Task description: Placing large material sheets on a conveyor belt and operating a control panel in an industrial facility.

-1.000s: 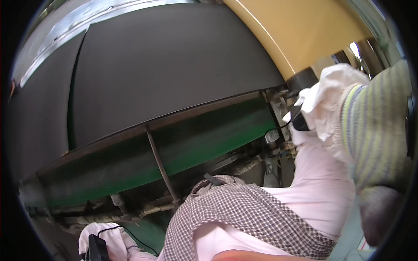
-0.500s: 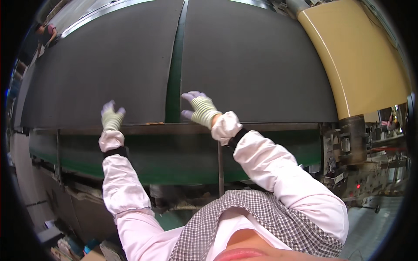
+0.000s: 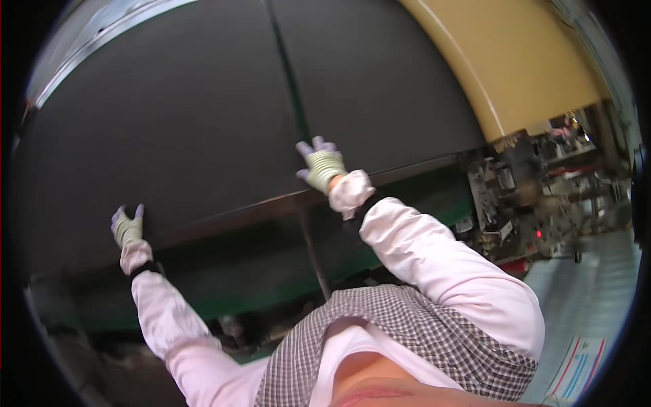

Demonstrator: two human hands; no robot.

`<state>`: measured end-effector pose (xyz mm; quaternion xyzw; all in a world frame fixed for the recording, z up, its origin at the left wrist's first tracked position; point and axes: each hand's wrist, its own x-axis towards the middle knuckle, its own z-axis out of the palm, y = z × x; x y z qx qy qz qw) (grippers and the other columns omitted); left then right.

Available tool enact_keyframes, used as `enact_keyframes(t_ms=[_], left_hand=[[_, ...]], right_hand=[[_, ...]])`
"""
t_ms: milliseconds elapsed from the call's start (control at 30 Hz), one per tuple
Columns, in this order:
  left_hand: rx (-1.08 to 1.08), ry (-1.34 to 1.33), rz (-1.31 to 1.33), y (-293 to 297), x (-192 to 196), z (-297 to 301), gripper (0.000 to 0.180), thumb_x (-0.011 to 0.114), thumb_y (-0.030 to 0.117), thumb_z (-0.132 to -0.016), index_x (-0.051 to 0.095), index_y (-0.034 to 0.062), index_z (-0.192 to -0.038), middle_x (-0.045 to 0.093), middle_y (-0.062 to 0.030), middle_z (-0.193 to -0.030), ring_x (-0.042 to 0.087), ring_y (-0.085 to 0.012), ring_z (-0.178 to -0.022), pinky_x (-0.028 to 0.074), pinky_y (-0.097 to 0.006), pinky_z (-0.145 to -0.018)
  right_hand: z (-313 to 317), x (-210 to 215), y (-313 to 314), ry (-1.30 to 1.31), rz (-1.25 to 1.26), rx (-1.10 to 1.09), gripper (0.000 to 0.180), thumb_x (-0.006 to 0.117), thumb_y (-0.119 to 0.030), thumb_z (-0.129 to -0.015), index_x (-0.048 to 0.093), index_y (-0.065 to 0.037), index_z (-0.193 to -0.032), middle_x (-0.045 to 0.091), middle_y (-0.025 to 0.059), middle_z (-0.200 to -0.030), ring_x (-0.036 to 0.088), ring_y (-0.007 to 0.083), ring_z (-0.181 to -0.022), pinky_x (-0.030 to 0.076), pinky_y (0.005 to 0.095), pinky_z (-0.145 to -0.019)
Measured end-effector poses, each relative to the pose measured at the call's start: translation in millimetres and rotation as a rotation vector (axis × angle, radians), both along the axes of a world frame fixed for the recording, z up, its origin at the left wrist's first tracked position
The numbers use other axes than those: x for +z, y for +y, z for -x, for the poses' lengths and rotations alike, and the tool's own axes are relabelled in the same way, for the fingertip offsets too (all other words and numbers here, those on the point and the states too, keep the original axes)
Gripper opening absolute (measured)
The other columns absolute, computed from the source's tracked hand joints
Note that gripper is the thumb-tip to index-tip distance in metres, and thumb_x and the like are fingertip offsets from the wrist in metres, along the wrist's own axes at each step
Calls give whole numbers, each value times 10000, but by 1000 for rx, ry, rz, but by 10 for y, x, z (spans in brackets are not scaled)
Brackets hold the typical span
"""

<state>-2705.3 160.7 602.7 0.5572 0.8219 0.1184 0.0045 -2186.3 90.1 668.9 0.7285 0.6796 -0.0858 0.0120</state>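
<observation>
Both hands wear gloves with lilac fingertips and pale green striped wrists. My left hand (image 3: 127, 226) is at the near edge of a wide dark grey sheet (image 3: 169, 122), fingers spread and holding nothing. Spread too are the fingers of my right hand (image 3: 322, 165), at the near end of the narrow green gap (image 3: 290, 78) between that sheet and a second dark grey sheet (image 3: 380, 88). Whether either hand presses on a sheet or hovers just above it, I cannot tell. Motion blurs the sheets' edges.
A large tan curved panel (image 3: 522, 61) borders the right sheet. Below the near edge runs a green belt (image 3: 427, 200) with an upright post (image 3: 313, 251). Machinery with a red light (image 3: 539, 234) stands at the right. A metal rail (image 3: 88, 51) lies along the far left.
The view has turned, so the sheets and near edge now slant. My left hand is farther left and lower in the picture. The gap between the sheets looks narrower.
</observation>
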Motion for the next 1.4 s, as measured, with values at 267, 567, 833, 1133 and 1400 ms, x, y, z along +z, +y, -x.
enact_keyframes(t_ms=[267, 567, 833, 1133, 1400], left_hand=[[-374, -186, 182, -220, 103, -1137, 455, 756, 421, -736, 648, 93, -1033, 631, -145, -1054, 582, -348, -1016, 466, -445, -901], [-128, 53, 172, -81, 103, -1178, 583, 746, 464, -740, 580, 66, -1132, 569, -169, -1166, 524, -364, -1112, 455, -462, -939], [-352, 42, 58, -505, 116, -2346, 571, 760, 444, -709, 606, 48, -1091, 611, -175, -1098, 557, -368, -1060, 467, -467, -905], [-407, -34, 104, -646, 597, -3156, 662, 700, 519, -742, 602, 30, -1177, 583, -174, -1219, 542, -346, -1149, 467, -448, -946], [-362, -46, 318, -686, 439, -3333, 765, 623, 588, -776, 528, 31, -1292, 510, -189, -1337, 458, -347, -1270, 375, -415, -1073]], right_hand=[[-1313, -227, -76, -92, 135, -214, 675, 692, -225, -809, 407, -250, -1420, 291, 212, -1499, 368, 403, -1301, 364, 491, -1064], [-2683, -343, -157, -87, 172, -356, 651, 621, -116, -842, 387, -275, -1428, 266, 151, -1534, 340, 358, -1347, 339, 440, -1104], [-4042, -482, -390, -95, 132, -469, 675, 572, -42, -824, 377, -308, -1413, 297, 95, -1528, 318, 311, -1378, 283, 417, -1144], [-5072, -606, -473, -131, -143, -233, 646, 516, 68, -736, 480, -106, -1356, 468, 193, -1393, 438, 364, -1297, 401, 411, -1063], [-5083, -771, -109, -550, 205, -441, 583, 566, -112, -879, 355, -172, -1419, 364, 99, -1469, 431, 286, -1305, 434, 414, -1039]])
